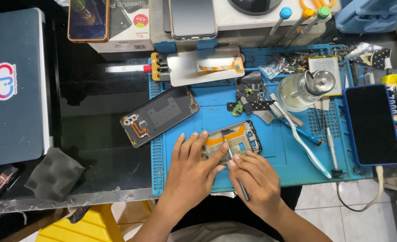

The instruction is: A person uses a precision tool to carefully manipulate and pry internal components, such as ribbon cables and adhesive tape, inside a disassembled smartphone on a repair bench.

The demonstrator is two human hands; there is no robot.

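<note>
Both hands — left hand (190,168), right hand (255,178) with tweezers (234,168) — on phone frame (235,140).

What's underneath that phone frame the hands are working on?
The phone frame lies on a blue work mat. The left hand covers the frame's left part, so what lies beneath there cannot be seen.

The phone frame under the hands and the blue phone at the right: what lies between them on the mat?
In the head view, between the phone frame and the blue phone lie a white brush, a blue pen and a metal tool.
</note>
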